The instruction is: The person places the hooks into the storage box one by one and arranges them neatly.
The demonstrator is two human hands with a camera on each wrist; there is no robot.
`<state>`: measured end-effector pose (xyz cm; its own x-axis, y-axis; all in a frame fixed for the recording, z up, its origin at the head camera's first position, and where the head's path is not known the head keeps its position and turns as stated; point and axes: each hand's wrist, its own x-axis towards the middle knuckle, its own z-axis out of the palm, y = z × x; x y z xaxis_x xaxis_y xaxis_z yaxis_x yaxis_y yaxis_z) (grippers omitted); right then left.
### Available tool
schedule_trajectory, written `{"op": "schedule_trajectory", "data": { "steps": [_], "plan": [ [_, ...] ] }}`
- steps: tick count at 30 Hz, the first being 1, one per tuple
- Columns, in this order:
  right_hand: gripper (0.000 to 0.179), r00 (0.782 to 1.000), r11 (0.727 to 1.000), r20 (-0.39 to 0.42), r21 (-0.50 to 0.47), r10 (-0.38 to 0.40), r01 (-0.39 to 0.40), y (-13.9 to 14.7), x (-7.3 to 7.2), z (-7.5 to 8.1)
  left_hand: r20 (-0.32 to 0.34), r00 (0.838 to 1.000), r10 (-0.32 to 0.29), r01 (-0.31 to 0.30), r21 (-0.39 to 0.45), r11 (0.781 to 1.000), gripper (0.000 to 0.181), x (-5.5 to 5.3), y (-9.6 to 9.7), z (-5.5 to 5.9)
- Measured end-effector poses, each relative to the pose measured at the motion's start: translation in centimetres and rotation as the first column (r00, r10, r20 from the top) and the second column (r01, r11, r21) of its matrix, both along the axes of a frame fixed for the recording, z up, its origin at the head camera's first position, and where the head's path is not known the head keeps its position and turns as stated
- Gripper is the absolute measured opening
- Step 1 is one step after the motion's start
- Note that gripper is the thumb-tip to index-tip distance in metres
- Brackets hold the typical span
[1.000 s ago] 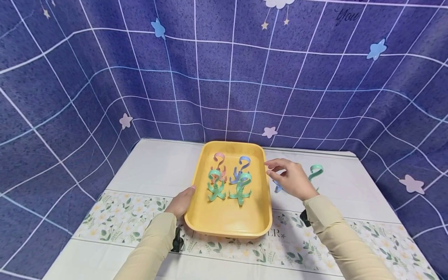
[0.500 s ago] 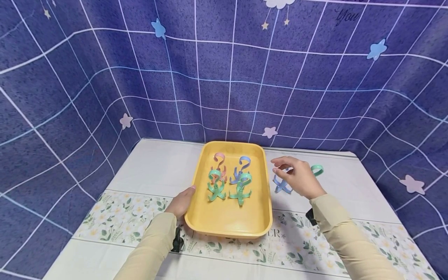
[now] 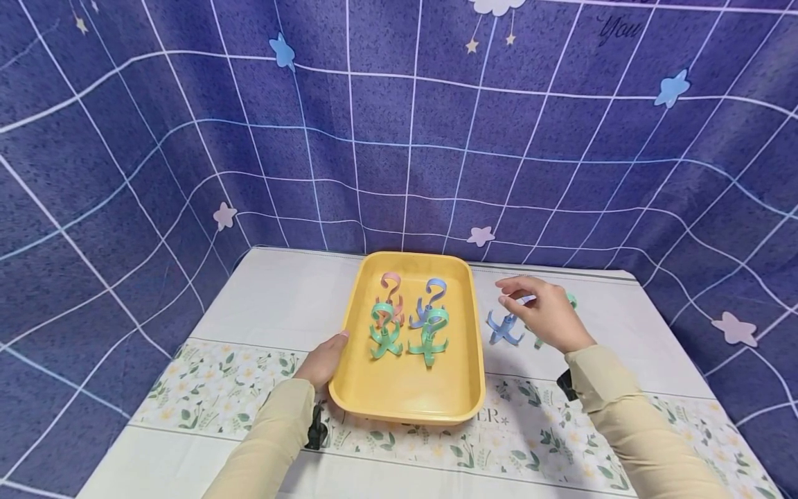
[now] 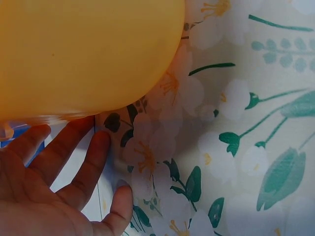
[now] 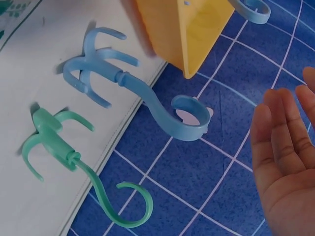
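Note:
In the head view a yellow tray (image 3: 405, 391) stands mid-table, holding a pink hook hanger (image 3: 390, 281), a blue hook hanger (image 3: 436, 285) and two green hook hangers, one at left (image 3: 385, 339), the other at right (image 3: 428, 341). My left hand (image 3: 325, 360) touches the tray's left side; the left wrist view shows loosely spread fingers (image 4: 88, 167) at its underside. To the tray's right, my right hand (image 3: 544, 313) is over another blue hook hanger (image 5: 142, 91), its fingers relaxed and holding nothing. A further green hook hanger (image 5: 59, 142), partly hidden by that hand in the head view, stands beside it.
The table has a white cloth (image 3: 274, 291) with a flowered band (image 3: 212, 388) across it. Behind and at both sides hangs a blue curtain (image 3: 399, 166) with a white grid and stars. Each loose hanger has several prongs below and a curved hook on top.
My right hand has moved right, away from the tray's right rim, uncovering more of the blue hook hanger outside. My left hand and the tray have stayed put.

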<state>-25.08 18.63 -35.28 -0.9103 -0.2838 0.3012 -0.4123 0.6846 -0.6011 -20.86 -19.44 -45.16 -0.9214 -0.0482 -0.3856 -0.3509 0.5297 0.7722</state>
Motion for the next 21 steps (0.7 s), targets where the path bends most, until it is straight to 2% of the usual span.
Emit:
{"op": "schedule_trajectory", "data": {
  "steps": [21],
  "plan": [
    [0.025,0.998,0.998,-0.036,0.029,-0.046,0.047,2.7,0.3,0.4,-0.007,1.000,-0.005,0.005,0.000,1.000,0.068,0.0,0.0,0.0]
  ]
}}
